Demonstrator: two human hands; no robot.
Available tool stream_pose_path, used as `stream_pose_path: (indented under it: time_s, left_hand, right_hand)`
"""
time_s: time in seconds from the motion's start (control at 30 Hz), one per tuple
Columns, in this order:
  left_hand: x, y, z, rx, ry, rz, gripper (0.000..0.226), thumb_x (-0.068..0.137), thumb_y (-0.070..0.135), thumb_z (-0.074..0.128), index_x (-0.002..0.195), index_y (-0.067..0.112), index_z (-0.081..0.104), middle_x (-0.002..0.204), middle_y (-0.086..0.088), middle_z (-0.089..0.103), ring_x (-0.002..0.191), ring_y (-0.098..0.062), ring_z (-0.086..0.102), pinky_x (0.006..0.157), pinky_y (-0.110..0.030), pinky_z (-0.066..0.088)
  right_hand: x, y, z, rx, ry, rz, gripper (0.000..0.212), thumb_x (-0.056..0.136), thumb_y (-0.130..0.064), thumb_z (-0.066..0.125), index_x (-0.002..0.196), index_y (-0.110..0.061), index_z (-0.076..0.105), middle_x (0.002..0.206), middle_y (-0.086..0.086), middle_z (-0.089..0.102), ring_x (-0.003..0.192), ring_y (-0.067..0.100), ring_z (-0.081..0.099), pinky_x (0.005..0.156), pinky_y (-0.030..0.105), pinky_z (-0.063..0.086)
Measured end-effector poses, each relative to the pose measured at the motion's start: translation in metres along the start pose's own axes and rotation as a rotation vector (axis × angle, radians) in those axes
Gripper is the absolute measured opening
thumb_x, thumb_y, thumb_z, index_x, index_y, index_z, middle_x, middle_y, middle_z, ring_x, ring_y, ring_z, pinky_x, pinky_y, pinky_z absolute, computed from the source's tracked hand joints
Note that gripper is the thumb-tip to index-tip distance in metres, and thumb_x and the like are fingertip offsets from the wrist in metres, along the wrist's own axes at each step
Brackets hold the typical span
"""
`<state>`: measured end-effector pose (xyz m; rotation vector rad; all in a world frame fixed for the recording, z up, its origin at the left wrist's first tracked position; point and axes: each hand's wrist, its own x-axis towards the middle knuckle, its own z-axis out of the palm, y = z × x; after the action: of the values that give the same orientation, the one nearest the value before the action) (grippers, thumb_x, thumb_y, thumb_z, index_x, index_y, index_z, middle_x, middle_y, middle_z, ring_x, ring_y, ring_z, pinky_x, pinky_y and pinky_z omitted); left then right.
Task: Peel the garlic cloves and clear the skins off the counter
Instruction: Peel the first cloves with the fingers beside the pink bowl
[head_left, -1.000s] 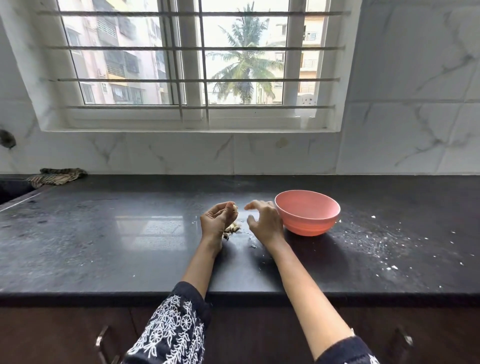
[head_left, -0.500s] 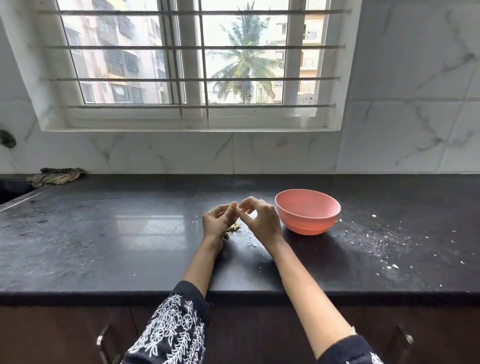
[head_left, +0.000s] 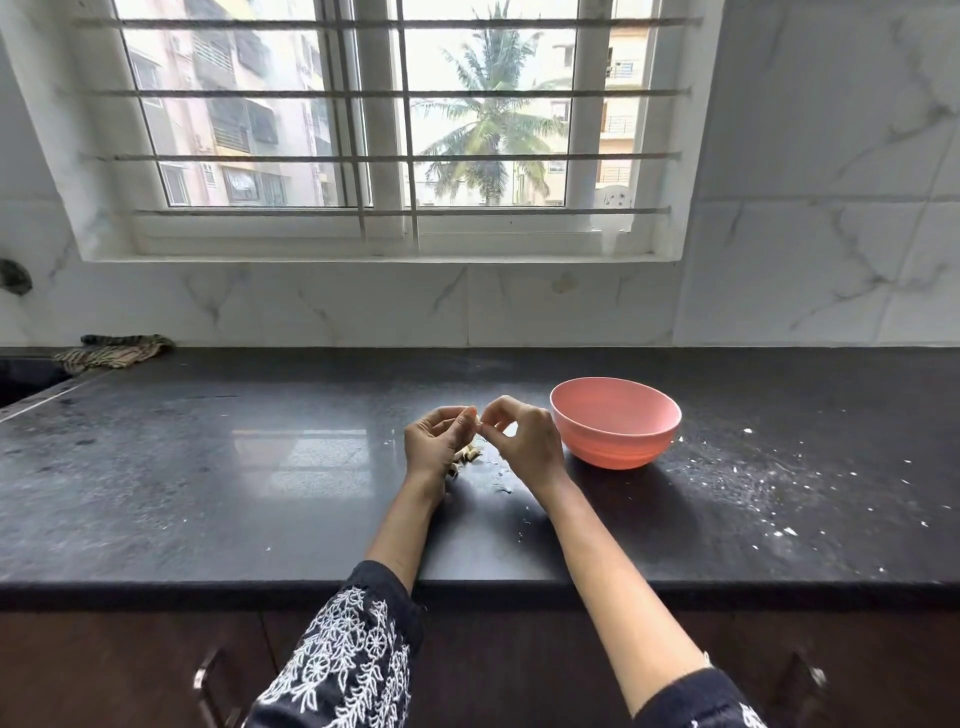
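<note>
Hidden: the clove shows only as a pale sliver between my fingertips; whether skin is on it I cannot tell. Bowl floor is out of sight behind its near wall. My sleeves are cut off at the frame's bottom edge.
Left hand: palm turned toward me, fingers curled, thumb and forefinger pinching the clove at its left end.
Right hand: back toward me, fingers curled, fingertips pinching at the clove's right end, touching the left fingertips.
Clove: held above the counter, between both hands, at their meeting point.
Skins: small tan pile on the counter just below and behind my left hand, partly hidden by it; a few loose bits lie near my right wrist.
Bowl: pink, upright, just right of my right hand, near but apart.
Flecks: white specks strewn well right of the bowl; too small to tell skin from crumbs.
Cloth: striped, far left by the wall.
Change: a second ago my hands stood apart, the right one beside the bowl; now the right has come left and fingertips meet on the clove. Bowl and skins unmoved.
</note>
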<state>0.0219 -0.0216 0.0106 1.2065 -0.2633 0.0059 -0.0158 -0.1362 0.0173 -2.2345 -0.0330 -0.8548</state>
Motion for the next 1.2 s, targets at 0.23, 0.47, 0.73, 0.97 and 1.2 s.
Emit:
stream_pose_path:
  time_s: [0.23, 0.47, 0.73, 0.97, 1.2]
  left_hand:
    - [-0.0003, 0.0004, 0.0000, 0.022, -0.019, 0.022, 0.008, 0.083, 0.003, 0.065, 0.076, 0.006, 0.063, 0.054, 0.005, 0.066, 0.052, -0.002, 0.061, 0.053, -0.014, 0.050]
    - [0.0036, 0.0010, 0.0002, -0.085, 0.013, -0.025, 0.008, 0.087, 0.001, 0.060, 0.081, 0.006, 0.061, 0.054, 0.004, 0.066, 0.051, -0.001, 0.061, 0.050, -0.012, 0.049]
    - [0.0056, -0.0021, -0.0004, -0.108, -0.028, -0.025, 0.014, 0.087, -0.007, 0.057, 0.088, 0.007, 0.061, 0.079, -0.004, 0.067, 0.062, -0.001, 0.066, 0.062, -0.012, 0.052]
    - [0.0058, -0.0029, -0.0002, -0.076, -0.047, -0.030, 0.017, 0.083, -0.009, 0.061, 0.093, 0.005, 0.061, 0.069, 0.003, 0.071, 0.063, -0.003, 0.066, 0.063, -0.013, 0.054]
    - [0.0045, -0.0023, -0.0002, -0.085, -0.069, -0.031, 0.016, 0.082, -0.009, 0.062, 0.093, 0.004, 0.061, 0.069, 0.003, 0.072, 0.066, -0.005, 0.068, 0.065, -0.015, 0.055]
  right_hand:
    - [-0.0002, 0.0003, 0.0004, 0.019, -0.034, 0.032, 0.016, 0.081, -0.029, 0.069, 0.071, -0.018, 0.064, 0.066, -0.012, 0.061, 0.068, 0.012, 0.060, 0.067, 0.031, 0.045]
    - [-0.0012, -0.0012, -0.0014, 0.014, -0.023, 0.066, 0.013, 0.079, -0.028, 0.070, 0.072, -0.019, 0.064, 0.067, -0.012, 0.060, 0.070, 0.011, 0.059, 0.067, 0.028, 0.042]
    - [0.0010, -0.0009, 0.0014, -0.049, 0.068, 0.090, 0.022, 0.088, -0.019, 0.058, 0.107, -0.017, 0.069, 0.100, 0.001, 0.072, 0.087, 0.015, 0.066, 0.076, 0.025, 0.045]
    - [-0.0019, 0.0008, 0.0013, -0.105, 0.019, -0.003, 0.014, 0.087, -0.028, 0.061, 0.088, -0.018, 0.070, 0.089, 0.000, 0.069, 0.081, 0.016, 0.061, 0.072, 0.031, 0.045]
    - [-0.0036, -0.0007, 0.0000, -0.252, 0.020, -0.075, 0.018, 0.089, -0.027, 0.056, 0.082, -0.014, 0.067, 0.083, 0.000, 0.067, 0.088, 0.018, 0.057, 0.067, 0.031, 0.039]
